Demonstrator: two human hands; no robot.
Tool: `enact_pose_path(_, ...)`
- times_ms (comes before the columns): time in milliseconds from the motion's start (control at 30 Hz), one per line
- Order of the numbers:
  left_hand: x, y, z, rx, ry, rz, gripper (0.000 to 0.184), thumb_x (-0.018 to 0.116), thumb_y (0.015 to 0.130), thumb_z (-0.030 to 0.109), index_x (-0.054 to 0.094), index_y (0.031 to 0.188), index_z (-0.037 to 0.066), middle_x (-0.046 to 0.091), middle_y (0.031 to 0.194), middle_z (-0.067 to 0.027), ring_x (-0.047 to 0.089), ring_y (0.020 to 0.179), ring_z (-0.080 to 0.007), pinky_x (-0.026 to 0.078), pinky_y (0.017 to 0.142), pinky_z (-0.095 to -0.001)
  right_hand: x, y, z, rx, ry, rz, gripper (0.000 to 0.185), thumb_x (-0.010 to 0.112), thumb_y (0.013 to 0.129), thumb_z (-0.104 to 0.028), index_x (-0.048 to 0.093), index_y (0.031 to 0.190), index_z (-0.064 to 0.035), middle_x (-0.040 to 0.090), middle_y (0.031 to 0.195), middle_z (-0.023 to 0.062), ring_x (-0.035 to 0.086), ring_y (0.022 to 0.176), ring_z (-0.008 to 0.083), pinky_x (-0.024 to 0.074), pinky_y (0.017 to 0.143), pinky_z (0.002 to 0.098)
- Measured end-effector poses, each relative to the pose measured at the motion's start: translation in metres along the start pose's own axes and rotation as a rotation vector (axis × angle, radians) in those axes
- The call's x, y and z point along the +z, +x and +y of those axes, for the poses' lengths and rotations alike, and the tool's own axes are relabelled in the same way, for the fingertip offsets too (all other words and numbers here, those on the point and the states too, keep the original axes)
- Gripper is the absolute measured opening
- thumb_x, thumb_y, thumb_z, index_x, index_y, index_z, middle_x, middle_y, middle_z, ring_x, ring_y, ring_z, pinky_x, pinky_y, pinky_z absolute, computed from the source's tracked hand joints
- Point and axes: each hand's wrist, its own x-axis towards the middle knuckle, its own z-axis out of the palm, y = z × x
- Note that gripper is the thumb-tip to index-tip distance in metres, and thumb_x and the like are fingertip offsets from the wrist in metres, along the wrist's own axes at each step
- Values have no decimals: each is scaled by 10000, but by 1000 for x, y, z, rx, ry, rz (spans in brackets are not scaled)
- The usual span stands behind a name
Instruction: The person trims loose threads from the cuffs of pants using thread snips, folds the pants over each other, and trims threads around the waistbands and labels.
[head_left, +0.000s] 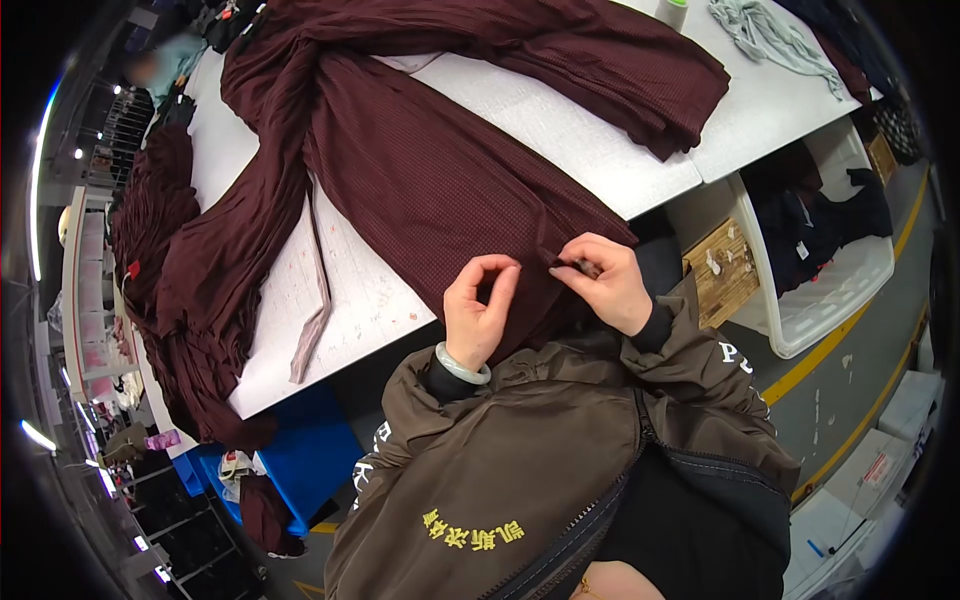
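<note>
A large dark burgundy garment (430, 160) with a fine textured pattern lies spread over the white table, its near end reaching over the front edge toward my body. My left hand (480, 305), with a pale bangle at the wrist, pinches the cloth near that end between thumb and forefinger. Just to the right, my right hand (608, 285) is also closed in a pinch on the same cloth, its fingertips a short way from the left ones. Something small and greyish shows within the right fingers; I cannot make out what it is.
More burgundy cloth (190, 330) hangs in a heap over the table's left edge. A narrow strip (316, 290) lies on the white table (270, 370). Below stands a blue bin (320, 450). At right is a white bin (830, 310) with dark garments. Pale green cloth (770, 40) lies far right.
</note>
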Motion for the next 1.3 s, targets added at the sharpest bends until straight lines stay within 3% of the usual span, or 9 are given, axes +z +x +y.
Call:
enact_pose_path(400,7,19,30,334,267,139,170,639,813,21,636,977,-23,647,925,-105,582,754,-188,470,684,-260,15,21,-27,-53,301,104,144,618,820,14,598,963,18,584,908,10,440,651,65,358,571,182)
enact_pose_path(533,-19,19,18,-198,-569,76,133,618,823,3,641,954,-5,642,872,-76,548,703,-144,439,632,-235,3,24,-10,352,1062,-17,153,579,859,-4,602,1010,-1,577,930,15,480,691,73,400,671,173)
enact_pose_path(700,-27,23,29,-286,-437,40,70,565,871,15,627,899,-2,585,779,-31,481,661,-99,409,618,-230,5,37,-32,-9,413,-167,105,596,893,-89,610,983,-37,597,889,1,490,621,53,397,563,151)
enact_pose_path(800,-39,18,32,-226,-98,-105,84,557,885,31,631,915,7,610,817,-45,521,706,-122,436,660,-246,5,36,-21,93,567,-109,99,611,895,-119,620,958,-44,595,835,-5,480,617,40,375,543,145)
enact_pose_path(867,-55,10,33,-226,659,-67,94,551,895,42,634,926,12,627,843,-53,548,736,-137,453,688,-256,0,38,-13,189,714,-58,104,626,896,-148,630,934,-51,593,781,-12,471,613,26,353,522,139)
enact_pose_path(933,-74,-1,26,-379,940,11,104,545,905,53,637,937,17,644,868,-62,575,766,-153,471,716,-267,-5,38,-13,283,742,-24,111,629,894,-149,632,936,-47,598,782,-11,476,617,27,355,530,138)
enact_pose_path(967,-83,-6,20,-434,758,72,109,542,910,59,639,942,20,652,881,-67,588,781,-160,480,730,-272,-6,37,-14,375,768,25,117,631,892,-150,634,938,-42,602,783,-10,482,620,28,358,538,137)
enact_pose_path(1100,-81,-11,9,-506,-1281,256,177,538,902,74,614,1056,29,668,1001,-109,629,928,-222,490,875,-348,-2,29,-1,586,887,70,131,641,882,-147,639,946,-32,612,787,-4,492,629,34,369,569,140)
enact_pose_path(1300,-59,8,28,-360,-1271,254,193,513,905,96,575,1077,33,647,1004,-103,621,907,-208,475,857,-314,4,29,10,494,919,45,127,647,856,-118,637,942,-24,613,795,13,493,643,53,391,610,166)
